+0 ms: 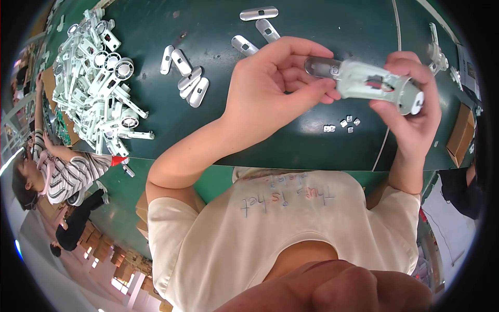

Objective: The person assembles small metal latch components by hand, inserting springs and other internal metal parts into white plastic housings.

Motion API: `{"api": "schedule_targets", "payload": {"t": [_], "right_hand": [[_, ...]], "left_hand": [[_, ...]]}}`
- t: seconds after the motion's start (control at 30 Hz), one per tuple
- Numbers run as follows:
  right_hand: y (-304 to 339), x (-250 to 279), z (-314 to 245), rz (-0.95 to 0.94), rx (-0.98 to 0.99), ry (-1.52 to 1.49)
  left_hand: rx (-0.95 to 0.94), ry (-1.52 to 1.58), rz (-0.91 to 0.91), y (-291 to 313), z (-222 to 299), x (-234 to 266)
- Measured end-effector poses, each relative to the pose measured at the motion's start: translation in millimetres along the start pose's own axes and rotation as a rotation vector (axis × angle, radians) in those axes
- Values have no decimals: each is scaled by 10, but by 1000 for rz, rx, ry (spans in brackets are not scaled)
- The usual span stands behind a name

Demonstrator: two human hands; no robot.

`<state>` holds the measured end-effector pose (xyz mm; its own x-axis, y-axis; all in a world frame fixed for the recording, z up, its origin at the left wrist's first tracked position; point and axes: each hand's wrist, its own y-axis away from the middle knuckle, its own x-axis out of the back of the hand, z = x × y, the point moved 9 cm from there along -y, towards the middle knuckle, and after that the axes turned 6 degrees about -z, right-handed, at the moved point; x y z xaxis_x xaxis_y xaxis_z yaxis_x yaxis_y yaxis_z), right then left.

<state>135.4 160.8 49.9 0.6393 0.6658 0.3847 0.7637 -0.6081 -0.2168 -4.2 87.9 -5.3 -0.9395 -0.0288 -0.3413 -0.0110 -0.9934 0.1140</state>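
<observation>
1. At the upper right of the frame, a pale green part is held by the right hand, curled round its fat end.
2. A shiny gray plate is pinched by the left hand at the other end.
3. The plate seems to be getting fitted; careful lining-up looks needed.

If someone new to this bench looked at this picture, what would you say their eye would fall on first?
Probably the pale green plastic housing held up at upper right, gripped by the right hand, while the left hand's fingers surround a silver oval plate at its left end. Next would likely come the big heap of similar housings on the dark green table's left side.
</observation>
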Motion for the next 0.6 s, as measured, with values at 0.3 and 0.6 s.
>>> {"api": "schedule_targets", "payload": {"t": [0.3, 0.6], "right_hand": [[-35, -227, -211, -78, 112, 349], [-18, -230, -106, -60, 38, 316]], "left_hand": [[-4, -9, -22, 13, -35, -55], [11, 97, 23, 15, -76, -55]]}}
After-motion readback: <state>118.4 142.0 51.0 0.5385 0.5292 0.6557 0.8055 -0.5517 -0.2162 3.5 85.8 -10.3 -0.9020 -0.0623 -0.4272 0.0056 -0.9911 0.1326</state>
